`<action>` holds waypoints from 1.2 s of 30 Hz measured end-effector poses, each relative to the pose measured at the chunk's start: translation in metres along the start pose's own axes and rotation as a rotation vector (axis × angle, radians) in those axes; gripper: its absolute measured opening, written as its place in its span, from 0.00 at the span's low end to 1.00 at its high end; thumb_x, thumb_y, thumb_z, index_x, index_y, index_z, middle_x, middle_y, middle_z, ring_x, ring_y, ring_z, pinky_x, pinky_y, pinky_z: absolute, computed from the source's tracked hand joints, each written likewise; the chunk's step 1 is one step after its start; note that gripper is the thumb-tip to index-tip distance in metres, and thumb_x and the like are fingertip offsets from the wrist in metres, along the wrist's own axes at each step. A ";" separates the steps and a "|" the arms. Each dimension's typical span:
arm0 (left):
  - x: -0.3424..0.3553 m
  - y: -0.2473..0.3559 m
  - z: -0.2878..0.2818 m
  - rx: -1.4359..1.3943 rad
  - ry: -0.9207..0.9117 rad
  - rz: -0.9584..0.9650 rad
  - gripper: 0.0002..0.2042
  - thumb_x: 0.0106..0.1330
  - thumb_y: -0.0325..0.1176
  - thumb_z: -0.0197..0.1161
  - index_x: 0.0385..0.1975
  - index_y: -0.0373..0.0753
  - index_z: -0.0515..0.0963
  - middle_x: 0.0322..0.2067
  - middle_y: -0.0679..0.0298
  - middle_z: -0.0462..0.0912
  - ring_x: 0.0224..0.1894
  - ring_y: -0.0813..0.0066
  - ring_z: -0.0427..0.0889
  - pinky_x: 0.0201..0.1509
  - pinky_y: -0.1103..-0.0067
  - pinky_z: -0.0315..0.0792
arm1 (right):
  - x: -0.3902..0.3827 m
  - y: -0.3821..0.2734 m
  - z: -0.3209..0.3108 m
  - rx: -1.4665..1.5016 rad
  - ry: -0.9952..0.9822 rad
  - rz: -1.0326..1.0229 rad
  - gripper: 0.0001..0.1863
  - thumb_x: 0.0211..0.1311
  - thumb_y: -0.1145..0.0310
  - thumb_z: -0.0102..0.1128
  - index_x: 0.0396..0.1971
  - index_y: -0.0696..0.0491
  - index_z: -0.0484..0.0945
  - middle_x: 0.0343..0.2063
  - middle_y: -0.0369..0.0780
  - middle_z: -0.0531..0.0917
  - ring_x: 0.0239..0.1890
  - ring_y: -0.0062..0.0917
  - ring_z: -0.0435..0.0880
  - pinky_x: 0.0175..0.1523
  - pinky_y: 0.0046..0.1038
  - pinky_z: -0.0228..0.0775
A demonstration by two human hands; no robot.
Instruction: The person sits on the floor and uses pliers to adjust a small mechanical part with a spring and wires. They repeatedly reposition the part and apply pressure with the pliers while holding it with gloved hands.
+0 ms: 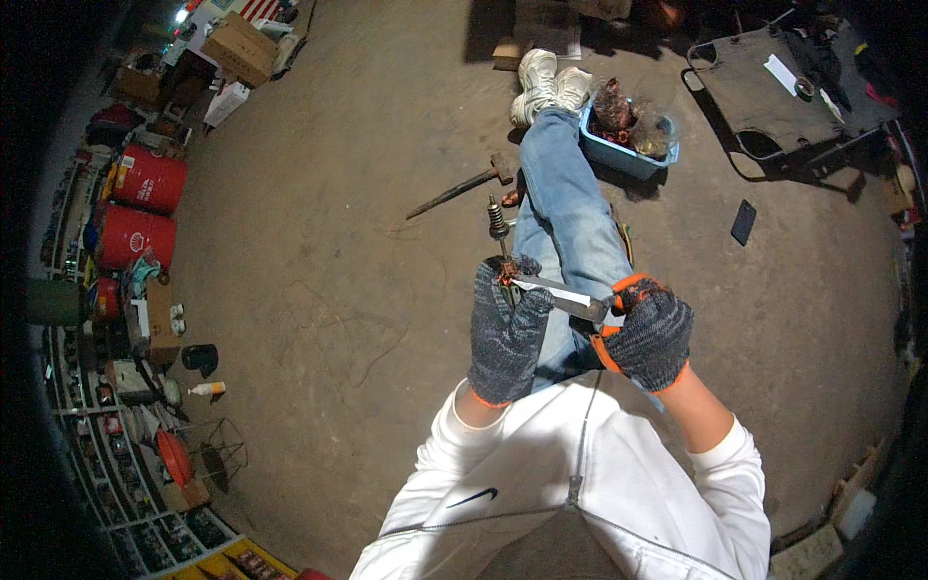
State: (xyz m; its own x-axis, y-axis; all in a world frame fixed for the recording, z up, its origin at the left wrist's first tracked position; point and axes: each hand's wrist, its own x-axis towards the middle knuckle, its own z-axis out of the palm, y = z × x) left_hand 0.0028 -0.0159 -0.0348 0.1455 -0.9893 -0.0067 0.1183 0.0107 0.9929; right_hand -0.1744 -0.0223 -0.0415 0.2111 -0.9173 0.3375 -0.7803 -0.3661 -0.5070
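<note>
Our left grip (505, 336) is curled around a copper-wound piece (507, 273) near the frame's centre, its spring-wrapped rod (498, 220) protruding above. Our right grip (655, 333), right of centre, wraps orange-handled cutters (591, 310) pointing left, toward the copper. A hammer (464, 188) lies upper centre.

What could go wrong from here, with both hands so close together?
The metal end of the orange-handled tool in the right hand reaches the left hand, so a slip might pinch or cut through the glove. The metal piece with a spring could twist loose. The hammer beside the legs might trip someone.
</note>
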 end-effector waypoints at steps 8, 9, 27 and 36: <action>0.007 0.002 -0.011 0.186 -0.125 0.145 0.19 0.60 0.30 0.56 0.49 0.33 0.61 0.42 0.59 0.70 0.41 0.76 0.68 0.46 0.81 0.65 | 0.003 0.007 -0.012 -0.041 -0.165 -0.004 0.24 0.25 0.54 0.69 0.26 0.51 0.77 0.16 0.39 0.75 0.18 0.33 0.76 0.24 0.31 0.68; 0.009 0.003 -0.012 0.164 -0.134 0.137 0.19 0.60 0.30 0.56 0.49 0.33 0.62 0.42 0.58 0.70 0.41 0.77 0.68 0.47 0.81 0.65 | 0.003 0.008 -0.012 -0.053 -0.164 -0.021 0.24 0.26 0.53 0.69 0.26 0.52 0.77 0.16 0.39 0.75 0.18 0.33 0.75 0.24 0.30 0.67; 0.020 0.013 -0.024 0.127 -0.274 -0.078 0.13 0.61 0.24 0.52 0.47 0.37 0.69 0.24 0.69 0.73 0.24 0.82 0.71 0.32 0.85 0.68 | -0.007 0.013 0.009 0.116 -0.238 0.081 0.15 0.27 0.70 0.60 0.23 0.59 0.76 0.14 0.48 0.72 0.18 0.43 0.73 0.25 0.34 0.65; 0.031 -0.051 -0.024 0.088 0.083 0.078 0.09 0.64 0.29 0.51 0.41 0.34 0.70 0.30 0.67 0.73 0.30 0.82 0.70 0.32 0.85 0.65 | -0.010 -0.004 -0.011 0.327 -0.241 0.013 0.20 0.29 0.64 0.65 0.30 0.54 0.77 0.16 0.40 0.75 0.18 0.33 0.75 0.25 0.31 0.66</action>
State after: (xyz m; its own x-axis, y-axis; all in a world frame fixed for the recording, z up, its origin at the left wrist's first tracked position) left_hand 0.0245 -0.0436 -0.0884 0.2325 -0.9704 0.0647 0.0175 0.0707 0.9973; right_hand -0.1794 -0.0098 -0.0342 0.3644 -0.9185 0.1538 -0.5638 -0.3490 -0.7486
